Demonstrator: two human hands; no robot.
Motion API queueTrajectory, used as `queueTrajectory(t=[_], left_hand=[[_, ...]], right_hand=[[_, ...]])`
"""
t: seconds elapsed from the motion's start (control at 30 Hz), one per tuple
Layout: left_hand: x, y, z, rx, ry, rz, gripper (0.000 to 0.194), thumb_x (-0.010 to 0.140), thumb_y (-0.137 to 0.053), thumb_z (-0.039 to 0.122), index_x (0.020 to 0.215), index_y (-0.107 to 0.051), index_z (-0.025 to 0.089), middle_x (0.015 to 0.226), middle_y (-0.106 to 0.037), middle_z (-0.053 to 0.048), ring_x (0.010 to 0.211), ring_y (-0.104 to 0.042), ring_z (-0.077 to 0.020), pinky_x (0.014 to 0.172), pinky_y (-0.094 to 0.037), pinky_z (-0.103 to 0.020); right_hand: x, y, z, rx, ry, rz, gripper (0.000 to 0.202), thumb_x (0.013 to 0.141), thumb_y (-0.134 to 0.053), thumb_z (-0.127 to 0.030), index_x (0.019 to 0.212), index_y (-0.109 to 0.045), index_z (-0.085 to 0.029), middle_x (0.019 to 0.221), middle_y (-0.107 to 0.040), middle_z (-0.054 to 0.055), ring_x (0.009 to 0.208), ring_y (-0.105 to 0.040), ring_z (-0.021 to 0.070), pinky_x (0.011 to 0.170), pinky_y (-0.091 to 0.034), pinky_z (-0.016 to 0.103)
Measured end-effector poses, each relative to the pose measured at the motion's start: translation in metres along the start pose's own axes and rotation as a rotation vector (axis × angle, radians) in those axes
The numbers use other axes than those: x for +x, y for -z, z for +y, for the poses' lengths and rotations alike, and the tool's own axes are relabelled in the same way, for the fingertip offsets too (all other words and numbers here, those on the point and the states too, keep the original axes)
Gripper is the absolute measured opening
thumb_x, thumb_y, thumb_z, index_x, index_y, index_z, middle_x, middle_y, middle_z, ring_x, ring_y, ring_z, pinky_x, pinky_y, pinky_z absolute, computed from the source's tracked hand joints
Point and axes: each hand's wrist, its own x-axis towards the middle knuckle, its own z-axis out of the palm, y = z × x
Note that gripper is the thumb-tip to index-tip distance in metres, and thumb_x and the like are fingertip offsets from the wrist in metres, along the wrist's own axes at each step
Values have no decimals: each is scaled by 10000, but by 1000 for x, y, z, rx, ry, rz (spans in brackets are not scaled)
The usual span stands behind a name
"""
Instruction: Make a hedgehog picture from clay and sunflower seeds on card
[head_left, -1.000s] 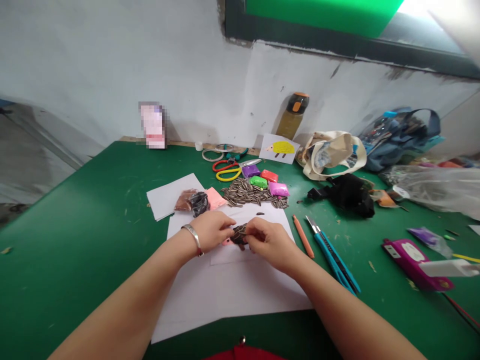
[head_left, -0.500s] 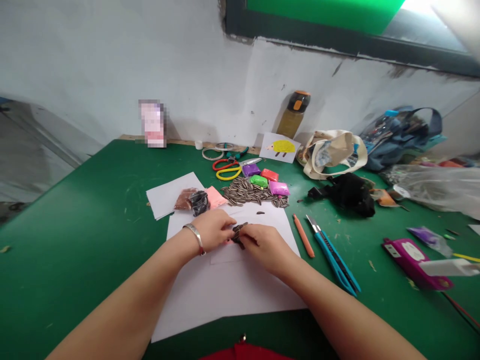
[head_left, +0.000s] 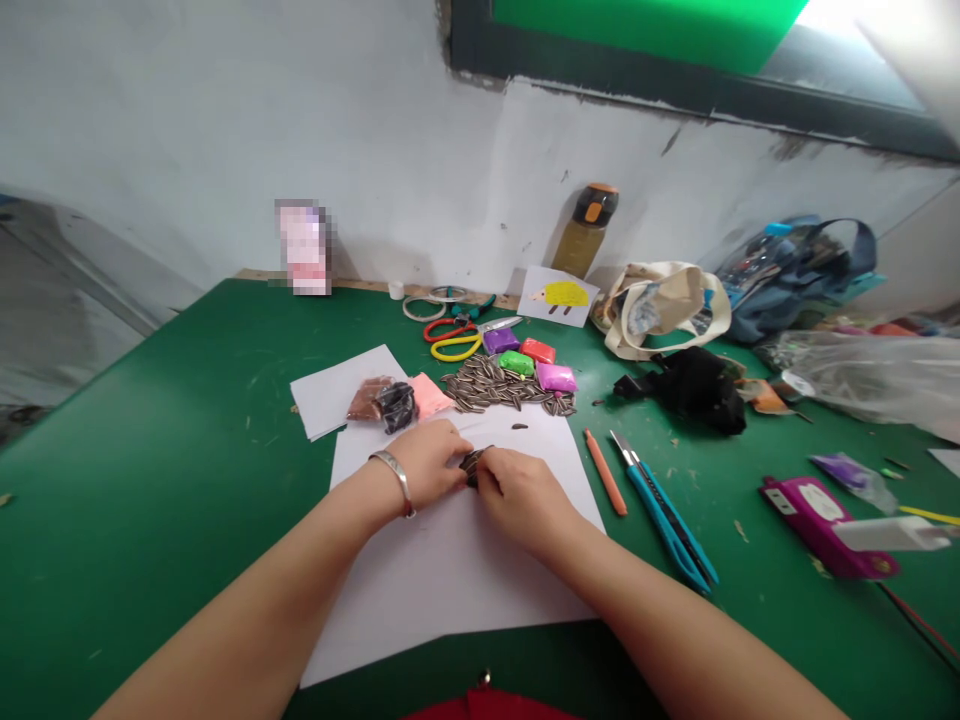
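On the white paper (head_left: 450, 580), a small dark cluster of striped sunflower seeds (head_left: 472, 465) shows between my hands. My left hand (head_left: 433, 462), with a silver bracelet at the wrist, holds the cluster's left side with thumb and fingertips. Bent over the right side is my right hand (head_left: 525, 492), its fingers pinched together on the seeds. Its fingers hide part of the cluster and whatever single piece may be between them. One loose sunflower seed (head_left: 519, 427) lies just beyond, and a heap of seeds (head_left: 487, 385) spreads at the paper's far edge.
Clay packets, including a purple one (head_left: 502, 341), a brown one (head_left: 367, 398) and a black one (head_left: 397, 407), surround the heap. Scissors (head_left: 457, 346) lie behind. To the right are an orange stick (head_left: 605, 472) and a blue utility knife (head_left: 667, 520). A hedgehog drawing (head_left: 559, 295) leans at the wall.
My right hand has turned slightly and its fingers are drawn in closer over the seed cluster. The left hand stays nearly in place.
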Motion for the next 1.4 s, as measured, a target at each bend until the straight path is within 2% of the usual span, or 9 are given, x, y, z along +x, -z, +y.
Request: queueTrajectory(t=[0.43, 0.63, 0.73, 0.83, 1.03, 1.4], left_hand=[[2, -4, 0, 24, 1, 28, 151, 765, -555, 259, 803, -669, 168, 875, -617, -76, 862, -560, -226, 746, -426, -311], [3, -7, 0, 15, -13, 57, 197, 749, -545, 243, 887, -677, 194, 873, -621, -68, 866, -554, -222, 730, -411, -304], [3, -6, -1, 3, -27, 56, 182, 744, -545, 259, 850, -681, 203, 832, -620, -55, 837, -550, -208, 701, -401, -287], [4, -5, -2, 13, -23, 60, 162, 749, -530, 270, 783, -667, 192, 782, -626, -43, 783, -546, -191, 656, -381, -271], [6, -3, -1, -10, 52, 35, 171, 750, -503, 260, 635, -601, 179, 668, -627, -14, 668, -534, -155, 574, -331, -243], [5, -3, 0, -68, 90, 30, 151, 725, -519, 262, 627, -607, 189, 636, -621, -1, 631, -515, -147, 534, -305, -234]], right_hand=[[-1, -13, -1, -67, 4, 50, 147, 846, -405, -140, 787, -535, -171, 740, -619, 49, 652, -549, 152, 592, -317, 252], [-3, 6, -3, 69, -54, -15, 107, 868, -429, -185, 891, -534, -198, 769, -640, 26, 661, -556, 148, 577, -304, 235], [-4, 19, 1, 44, -88, -16, 119, 865, -442, -207, 784, -528, -202, 716, -622, 9, 644, -540, 142, 572, -286, 236], [-3, 22, 5, 11, -73, -11, 163, 850, -457, -191, 698, -516, -197, 706, -608, 4, 664, -529, 136, 587, -279, 239], [-2, 14, 3, -9, -52, -34, 168, 844, -442, -191, 711, -544, -192, 710, -614, -1, 643, -513, 123, 568, -254, 242], [0, 12, 2, -38, -54, -41, 170, 836, -432, -196, 703, -539, -190, 701, -619, -11, 628, -495, 111, 561, -226, 242]])
